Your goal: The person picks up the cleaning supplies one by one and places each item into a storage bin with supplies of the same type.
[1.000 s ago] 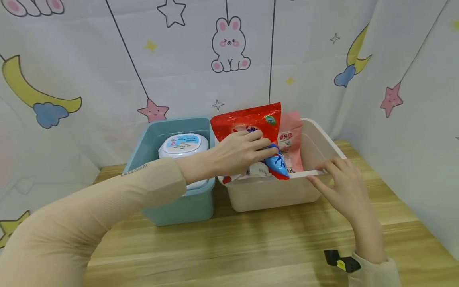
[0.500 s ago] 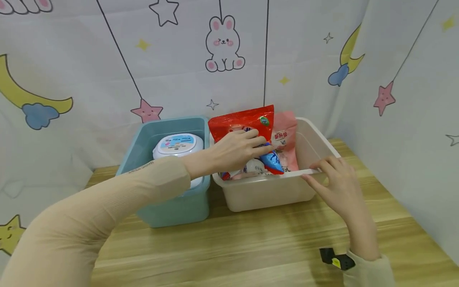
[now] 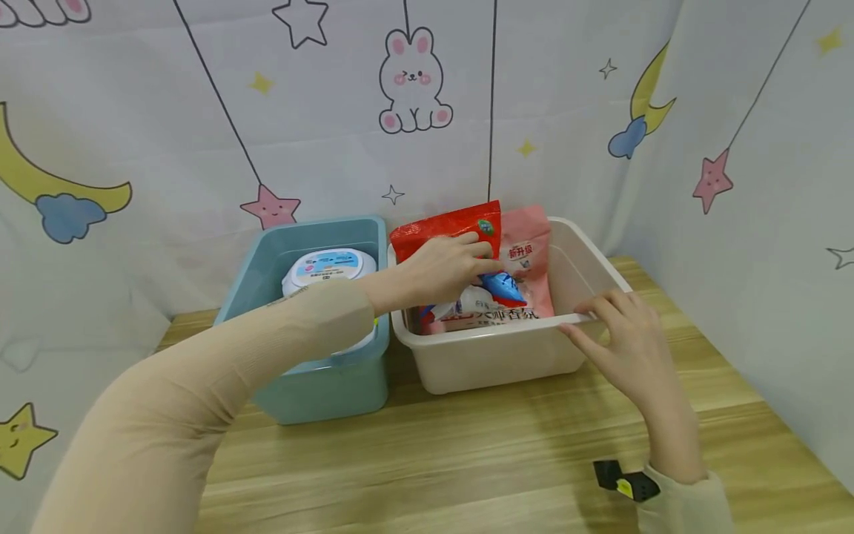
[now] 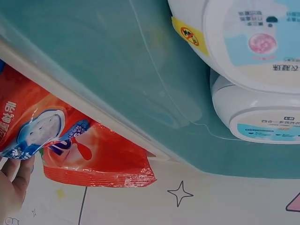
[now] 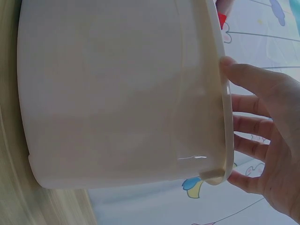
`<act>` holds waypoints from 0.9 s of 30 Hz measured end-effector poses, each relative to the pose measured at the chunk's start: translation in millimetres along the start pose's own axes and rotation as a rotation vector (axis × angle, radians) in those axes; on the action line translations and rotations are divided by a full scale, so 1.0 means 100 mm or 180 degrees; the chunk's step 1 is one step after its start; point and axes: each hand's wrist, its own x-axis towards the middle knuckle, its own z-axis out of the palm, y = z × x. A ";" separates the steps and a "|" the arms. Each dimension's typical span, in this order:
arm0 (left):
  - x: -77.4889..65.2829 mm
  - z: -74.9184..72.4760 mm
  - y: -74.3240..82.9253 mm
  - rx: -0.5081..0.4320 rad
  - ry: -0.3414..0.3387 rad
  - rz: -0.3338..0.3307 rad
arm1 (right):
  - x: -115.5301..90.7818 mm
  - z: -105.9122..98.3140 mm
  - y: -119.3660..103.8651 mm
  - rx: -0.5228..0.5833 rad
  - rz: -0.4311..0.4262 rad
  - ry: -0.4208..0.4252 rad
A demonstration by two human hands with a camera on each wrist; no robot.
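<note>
My left hand [image 3: 440,263] grips a red-and-blue detergent bag [image 3: 460,222], which leans at the left part of a white plastic bin [image 3: 500,363]. The bag's crimped top edge stands above the bin's back rim. In the left wrist view, fingers [image 4: 21,178] show at the side of the red bag [image 4: 103,154]. A pink bag [image 3: 537,237] with printed characters stands in the same bin, partly behind the red one. My right hand [image 3: 634,348] holds the bin's front right rim, its thumb outside and its other fingers over the edge, as the right wrist view shows.
Against the white bin's left side stands a teal bin [image 3: 333,393]. Inside it are white lidded tubs [image 4: 262,51] with blue labels. Both bins rest on a wood-grain table [image 3: 427,467], backed by a printed curtain [image 3: 320,111].
The red bag has sunk lower into the white bin, drawn slightly back and left with my left hand. More of the pink bag's lettering shows. My right hand keeps its hold on the rim.
</note>
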 end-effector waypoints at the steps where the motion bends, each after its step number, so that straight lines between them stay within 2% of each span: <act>1: 0.02 0.01 -0.01 -0.0058 -0.0023 -0.0021 | 0.00 0.00 0.00 0.0005 0.0000 0.0000; 7: 0.08 0.05 -0.02 -0.0316 -0.0225 -0.0141 | 0.00 0.01 0.01 0.0017 0.0010 -0.0012; 11: 0.11 0.06 -0.01 -0.0396 -0.0341 -0.0193 | 0.00 0.01 0.01 0.0035 0.0025 -0.0025; 22: 0.15 0.13 0.02 -0.0620 -0.0842 -0.0382 | 0.00 0.01 0.00 0.0035 0.0044 -0.0021; 27: 0.14 0.15 0.02 -0.0719 -0.0969 -0.0443 | 0.00 0.00 0.01 0.0038 0.0031 -0.0006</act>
